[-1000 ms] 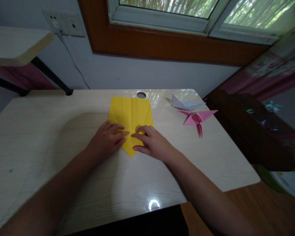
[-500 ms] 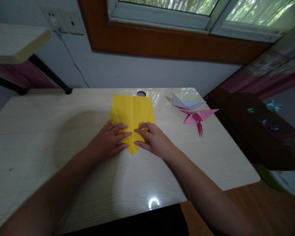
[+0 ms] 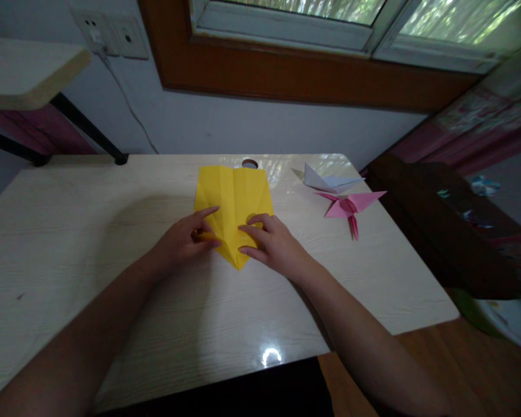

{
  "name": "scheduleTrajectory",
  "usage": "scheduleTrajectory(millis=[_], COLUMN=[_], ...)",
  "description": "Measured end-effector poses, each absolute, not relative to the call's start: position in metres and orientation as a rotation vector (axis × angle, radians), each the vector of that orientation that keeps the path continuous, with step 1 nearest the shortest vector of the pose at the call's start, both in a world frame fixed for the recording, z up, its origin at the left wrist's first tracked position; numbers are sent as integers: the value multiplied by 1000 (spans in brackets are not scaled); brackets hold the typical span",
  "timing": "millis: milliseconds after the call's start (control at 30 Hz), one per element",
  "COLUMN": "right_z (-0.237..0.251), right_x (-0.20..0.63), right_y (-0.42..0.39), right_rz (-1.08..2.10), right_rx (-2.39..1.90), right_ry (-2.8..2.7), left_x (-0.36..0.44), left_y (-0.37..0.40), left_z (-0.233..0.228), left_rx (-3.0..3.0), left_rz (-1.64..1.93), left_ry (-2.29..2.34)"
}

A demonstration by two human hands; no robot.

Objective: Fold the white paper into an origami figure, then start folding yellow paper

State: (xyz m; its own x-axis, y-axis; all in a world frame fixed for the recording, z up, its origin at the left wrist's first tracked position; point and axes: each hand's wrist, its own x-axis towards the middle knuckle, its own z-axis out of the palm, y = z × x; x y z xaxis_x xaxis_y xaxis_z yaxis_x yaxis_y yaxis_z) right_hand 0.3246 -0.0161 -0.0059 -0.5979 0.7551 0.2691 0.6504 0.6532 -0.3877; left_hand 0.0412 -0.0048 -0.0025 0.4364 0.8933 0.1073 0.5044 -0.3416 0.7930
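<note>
A yellow sheet of paper (image 3: 234, 194), creased and folded to a point toward me, lies on the pale wooden table (image 3: 91, 231). My left hand (image 3: 184, 242) pinches the sheet's lower left flap between thumb and fingers, its index finger stretched over the paper. My right hand (image 3: 273, 246) rests flat on the lower right part of the sheet, fingers pressing it down. The paper's near tip shows between the two hands.
Two folded paper figures lie at the table's far right: a white one (image 3: 327, 180) and a pink one (image 3: 349, 207). A round cable hole (image 3: 249, 163) sits behind the sheet. A dark cabinet (image 3: 438, 226) stands to the right, a raised shelf (image 3: 26, 69) at the far left.
My left hand has gone from lying flat on the sheet to pinching and lifting its left flap. The right hand has barely moved. The view shifted slightly.
</note>
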Motion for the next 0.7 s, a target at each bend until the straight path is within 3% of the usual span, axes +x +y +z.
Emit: scheduleTrajectory(millis=[300,533,700], right_z=[-5,1,7], right_x=[325,315,311], right_y=[-15,-22,-27], right_rz=[375,623,628], right_rx=[-1013,-666,-669], right_ry=[-2471,-2511,-2551], left_x=[31,31,31], left_y=[5,2,2], left_z=[10,4,0], left_rx=[2290,2424,2503], left_rz=[484,458,484], left_ry=[788,738,780])
